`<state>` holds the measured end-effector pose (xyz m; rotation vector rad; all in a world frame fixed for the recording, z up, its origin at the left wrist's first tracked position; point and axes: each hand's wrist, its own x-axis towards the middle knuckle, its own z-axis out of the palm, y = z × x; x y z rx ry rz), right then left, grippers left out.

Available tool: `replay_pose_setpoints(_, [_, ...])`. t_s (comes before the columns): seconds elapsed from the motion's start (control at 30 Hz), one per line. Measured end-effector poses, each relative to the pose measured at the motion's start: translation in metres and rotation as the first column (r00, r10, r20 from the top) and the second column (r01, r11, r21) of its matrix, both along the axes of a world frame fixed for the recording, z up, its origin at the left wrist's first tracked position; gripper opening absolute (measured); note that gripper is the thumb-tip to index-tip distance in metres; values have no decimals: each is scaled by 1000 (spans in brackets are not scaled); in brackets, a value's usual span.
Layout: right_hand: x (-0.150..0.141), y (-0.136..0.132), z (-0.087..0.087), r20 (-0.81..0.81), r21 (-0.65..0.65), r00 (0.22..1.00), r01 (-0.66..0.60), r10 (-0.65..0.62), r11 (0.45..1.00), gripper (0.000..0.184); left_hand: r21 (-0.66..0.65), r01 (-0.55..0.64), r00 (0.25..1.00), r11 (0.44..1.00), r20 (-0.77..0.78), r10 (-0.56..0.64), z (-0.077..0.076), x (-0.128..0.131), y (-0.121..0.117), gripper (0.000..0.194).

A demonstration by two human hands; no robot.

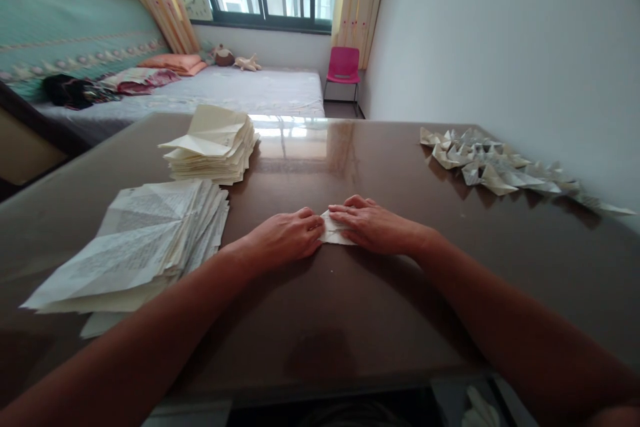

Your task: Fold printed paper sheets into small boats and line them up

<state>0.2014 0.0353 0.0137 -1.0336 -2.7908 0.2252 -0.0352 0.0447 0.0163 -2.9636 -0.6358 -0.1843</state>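
A small piece of folded paper [336, 235] lies on the brown tabletop, between my two hands. My left hand [295, 235] is closed at the paper's left edge, its fingers bent and its thumb partly hidden. From the right, my right hand [377, 225] holds the paper down, with fingers reaching across its upper part and the thumb close to its lower side. Both hands cover part of the paper, so its full shape cannot be made out.
Creased printed sheets [145, 233] are piled at the left, with a second stack of cream paper [213, 153] behind. Several folded paper pieces with pointed tips [495, 163] stand at the right by the wall. Beyond the table [320, 320] are a bed [280, 90] and a pink chair [344, 67].
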Motion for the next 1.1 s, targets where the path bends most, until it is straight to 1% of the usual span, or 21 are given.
replay_pose_setpoints(0.13, [3,3,-1,-100,-53,993,-62,57,997,40,13,37,999,999,0,-37,1,2,-2,24])
replay_pose_setpoints(0.2, [7,5,1,-160,-78,984,-86,73,993,40,6,25,1000,1000,10,-25,0,1,-2,23])
replay_pose_setpoints(0.3, [10,6,5,-211,-130,976,-90,61,987,34,14,-6,1000,1000,27,6,-2,1,-3,23])
replay_pose_setpoints(0.37, [10,5,7,-212,-159,977,-73,38,985,30,32,-32,998,999,52,30,-4,1,-5,24])
replay_pose_setpoints(0.4, [10,4,7,-208,-162,978,-60,25,985,34,42,-40,997,998,64,37,-4,1,-5,24])
replay_pose_setpoints(0.5, [6,2,6,-191,-133,981,-44,18,990,56,64,-40,996,997,85,34,-4,1,-6,26])
replay_pose_setpoints(0.53, [6,1,5,-179,-121,984,-48,26,992,59,68,-36,995,997,91,30,-4,1,-5,25])
replay_pose_setpoints(0.6, [6,1,5,-146,-115,988,-73,56,991,54,73,-34,994,997,103,27,-5,1,-5,25])
replay_pose_setpoints(0.73, [8,0,9,-132,-125,987,-109,92,986,34,56,-40,993,998,115,34,-7,1,-4,25])
replay_pose_setpoints(0.87, [4,-2,13,-111,-91,993,-44,34,995,22,-40,-58,987,998,150,63,-10,1,-2,27])
replay_pose_setpoints(0.97, [0,-4,15,-67,-62,998,-6,2,998,13,-162,-112,970,980,194,143,-12,0,1,27])
replay_pose_setpoints(1.03, [-1,-3,15,-59,-83,998,26,-31,996,16,-251,-154,953,956,217,210,-13,0,5,28])
replay_pose_setpoints(1.1, [1,-1,14,-79,-147,994,64,-76,987,20,-333,-192,935,923,224,276,-14,-1,8,29])
